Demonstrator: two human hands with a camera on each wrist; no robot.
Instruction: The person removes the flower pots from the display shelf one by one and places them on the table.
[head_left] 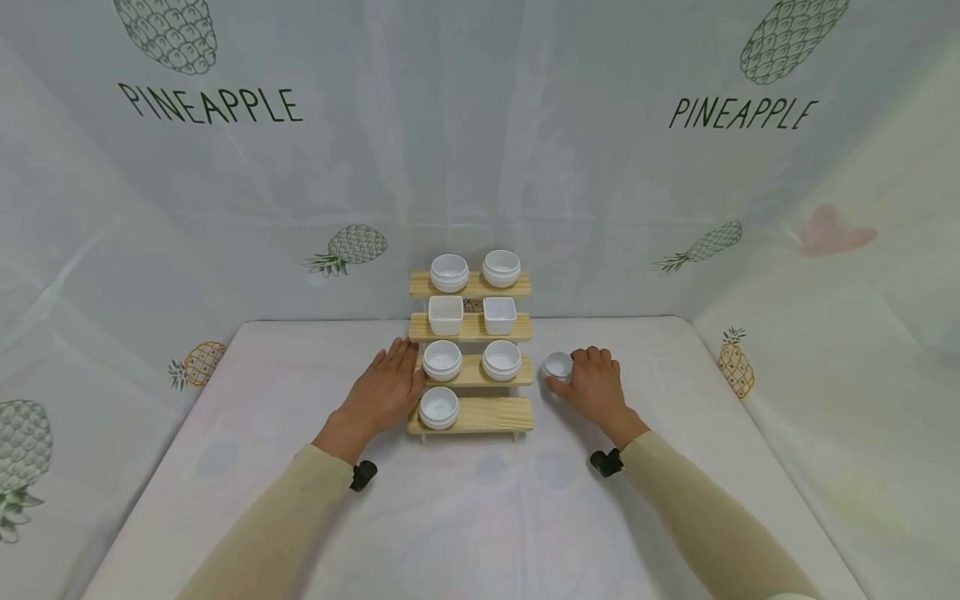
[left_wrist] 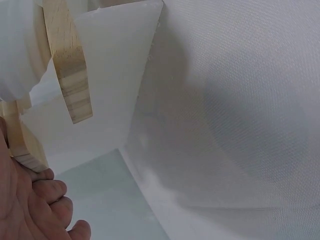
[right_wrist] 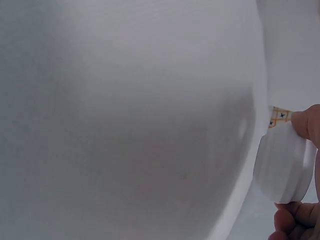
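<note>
A tiered wooden stand (head_left: pixel 495 414) rises in four steps at the middle of the table. White round bowls (head_left: pixel 438 408) sit on its lowest, second and top steps, and two white square bowls (head_left: pixel 446 315) on the third. The lowest step holds one bowl at its left; its right half is bare wood. My left hand (head_left: pixel 385 387) lies against the stand's left side, fingers extended. To the right of the stand, my right hand (head_left: pixel 596 387) grips a small white round bowl (right_wrist: pixel 282 162) between thumb and fingers.
A white cloth covers the table (head_left: pixel 480 517). Behind it hangs a pale curtain (head_left: pixel 480 125) printed with pineapples, close to the stand's back. Dark wrist cameras (head_left: pixel 363 475) are strapped at both sleeves.
</note>
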